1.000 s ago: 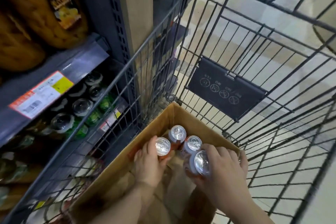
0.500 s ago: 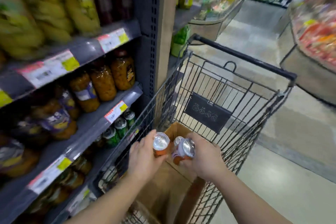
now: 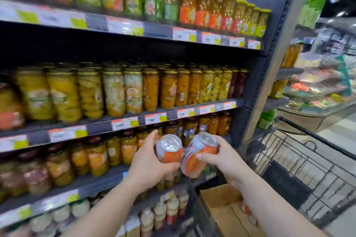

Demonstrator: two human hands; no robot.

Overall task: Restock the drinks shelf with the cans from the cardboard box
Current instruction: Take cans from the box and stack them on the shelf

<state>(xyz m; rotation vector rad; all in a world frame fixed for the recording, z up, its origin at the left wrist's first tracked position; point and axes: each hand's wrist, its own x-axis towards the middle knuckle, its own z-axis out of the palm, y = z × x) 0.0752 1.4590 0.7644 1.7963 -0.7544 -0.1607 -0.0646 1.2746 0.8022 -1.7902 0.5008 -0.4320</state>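
left hand (image 3: pixel 148 167) grips orange can (image 3: pixel 169 149) | right hand (image 3: pixel 224 157) grips second can (image 3: pixel 198 155) | both above cardboard box (image 3: pixel 221 198), its contents blurred

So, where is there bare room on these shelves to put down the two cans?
Only one bare patch shows: the grey shelf board in front of the low jars, just left of the left hand. The jar rows above fill their shelves to the front edge.

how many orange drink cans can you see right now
2 clearly: one orange aluminium can in the left hand, one orange-and-white aluminium can in the right hand. Blurred orange shapes in the brown cardboard box may be more cans.
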